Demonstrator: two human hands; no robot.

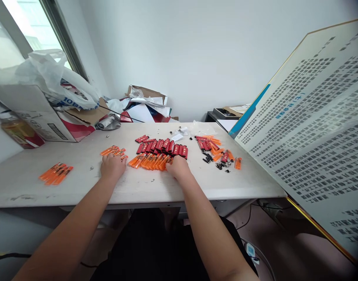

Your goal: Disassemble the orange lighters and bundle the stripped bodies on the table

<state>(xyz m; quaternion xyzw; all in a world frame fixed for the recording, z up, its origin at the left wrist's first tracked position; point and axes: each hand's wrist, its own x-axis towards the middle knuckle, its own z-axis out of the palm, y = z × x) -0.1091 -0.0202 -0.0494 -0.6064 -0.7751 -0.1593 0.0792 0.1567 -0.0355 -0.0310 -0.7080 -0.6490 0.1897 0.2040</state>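
Note:
On the tabletop lie many slim orange lighters and red lighter sleeves with black ends. My left hand (113,168) is closed, its fingers curled over the near side of a small group of orange lighters (111,150). Right of it, a fanned row of orange lighters (151,161) lies against a row of red sleeves (162,146). At the right end of this row is my right hand (179,166), fingers curled in, with their tips hidden. A separate orange group (56,173) lies to the far left.
Mixed red and orange pieces (215,148) with small metal and black parts (222,165) lie to the right. A large printed board (310,128) leans along the right side. At left stand a carton (47,125), a plastic bag (61,82) and a bottle (19,130).

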